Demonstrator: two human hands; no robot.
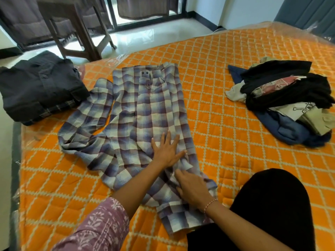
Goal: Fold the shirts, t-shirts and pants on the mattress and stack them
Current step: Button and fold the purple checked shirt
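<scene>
From the head view I see one checked shirt (145,113) lying flat near the middle of the orange mattress (226,124), collar away from me. Its right side is already folded in, and one sleeve spreads out to the left. My left hand (167,151) presses flat on the lower part with the fingers straight. My right hand (194,187) lies on the bunched hem; its fingers seem to curl into the cloth, but I cannot tell for sure whether they grip.

I think the risk is the loose left sleeve: if I fold over it now, the creases will stay inside.

I count one folded dark stack (39,89) at the left edge and one unfolded heap (286,98) at the right. How many pieces are in each I cannot count.
</scene>
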